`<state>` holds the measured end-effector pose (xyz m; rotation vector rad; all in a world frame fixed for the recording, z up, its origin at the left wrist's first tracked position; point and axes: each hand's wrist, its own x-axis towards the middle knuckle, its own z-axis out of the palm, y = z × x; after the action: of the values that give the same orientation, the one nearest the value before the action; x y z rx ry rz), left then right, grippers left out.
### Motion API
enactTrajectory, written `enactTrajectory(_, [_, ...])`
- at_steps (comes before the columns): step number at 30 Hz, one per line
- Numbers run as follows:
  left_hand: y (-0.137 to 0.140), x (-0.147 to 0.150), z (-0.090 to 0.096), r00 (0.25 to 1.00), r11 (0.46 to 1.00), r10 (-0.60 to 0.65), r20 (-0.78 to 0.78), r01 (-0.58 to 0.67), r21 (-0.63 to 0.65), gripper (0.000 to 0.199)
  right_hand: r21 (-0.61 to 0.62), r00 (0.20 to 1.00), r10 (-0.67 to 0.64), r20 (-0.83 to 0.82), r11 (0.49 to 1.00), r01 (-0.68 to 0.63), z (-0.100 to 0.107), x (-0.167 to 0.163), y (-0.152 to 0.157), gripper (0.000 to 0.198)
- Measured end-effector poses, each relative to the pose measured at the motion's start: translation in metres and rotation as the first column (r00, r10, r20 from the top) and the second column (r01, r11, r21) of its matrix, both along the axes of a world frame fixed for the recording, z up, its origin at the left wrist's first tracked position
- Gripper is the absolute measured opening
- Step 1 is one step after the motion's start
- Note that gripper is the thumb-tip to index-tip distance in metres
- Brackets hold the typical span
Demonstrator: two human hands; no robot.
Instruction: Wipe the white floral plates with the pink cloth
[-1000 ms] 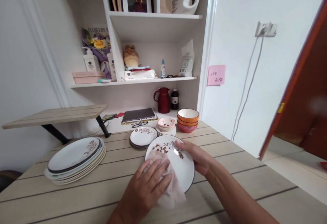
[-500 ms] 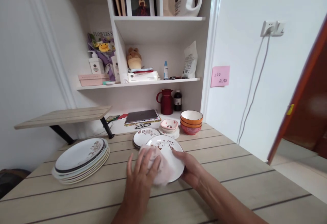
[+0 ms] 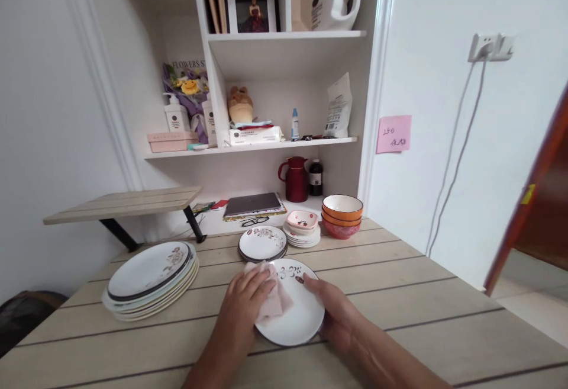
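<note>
A white plate (image 3: 296, 319) with a dark rim and brown floral pattern is held over the near middle of the table. My right hand (image 3: 335, 309) grips its right edge, thumb on top and fingers underneath. My left hand (image 3: 243, 300) presses a pale pink cloth (image 3: 274, 305) against the plate's left side, fingers closed over the cloth. Just beyond lies a short stack of similar small plates (image 3: 262, 243). To the left stands a taller stack of large plates (image 3: 151, 273).
Small dishes (image 3: 302, 232) and stacked orange and red bowls (image 3: 342, 217) stand at the back of the table (image 3: 412, 318). Behind are a laptop (image 3: 252, 203), glasses (image 3: 255, 221), a red jug (image 3: 296, 180) and a dark bottle (image 3: 315, 178). A raised wooden shelf (image 3: 124, 202) overhangs the left back.
The plate has come down and nearer, apart from the small plate stack in view. My left hand's spread fingers have drawn together on the cloth. The camera view has shifted slightly.
</note>
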<state>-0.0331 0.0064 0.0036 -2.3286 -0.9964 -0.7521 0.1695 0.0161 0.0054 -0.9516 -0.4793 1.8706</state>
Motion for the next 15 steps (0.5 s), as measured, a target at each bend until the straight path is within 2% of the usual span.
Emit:
enactTrajectory(6, [-0.023,0.012,0.017,0.997,0.997,0.071,-0.038,-0.073,-0.040,0.078,0.050,0.995,-0.038,-0.095,0.998,0.042,-0.007,0.000,0.003,0.049])
enactTrajectory(8, [-0.024,0.014,0.019,0.992,0.994,0.108,0.060,-0.110,0.027,0.077,0.018,0.985,-0.027,-0.171,0.999,0.031,-0.005,0.001,0.004,0.050])
enactTrajectory(10, [-0.020,0.014,0.016,0.958,0.982,0.122,0.261,-0.155,0.108,0.071,-0.010,0.969,-0.037,-0.243,0.999,0.036,-0.002,0.002,0.004,0.049])
enactTrajectory(12, [-0.011,0.014,0.009,0.832,0.979,0.101,0.545,-0.182,0.097,0.065,-0.013,0.956,-0.064,-0.287,0.998,0.063,0.000,0.001,0.004,0.049])
enactTrajectory(13, [-0.007,0.015,0.004,0.723,0.988,0.087,0.686,-0.151,0.034,0.063,-0.010,0.953,-0.077,-0.294,0.997,0.078,0.001,0.001,0.004,0.048])
enactTrajectory(14, [-0.003,0.017,-0.001,0.591,0.997,0.082,0.802,-0.057,-0.060,0.061,-0.008,0.951,-0.086,-0.295,0.996,0.088,0.001,0.000,0.004,0.048])
enactTrajectory(15, [0.001,0.020,-0.007,0.475,0.980,0.087,0.876,0.118,-0.162,0.058,-0.007,0.951,-0.091,-0.296,0.996,0.093,0.001,-0.001,0.004,0.048])
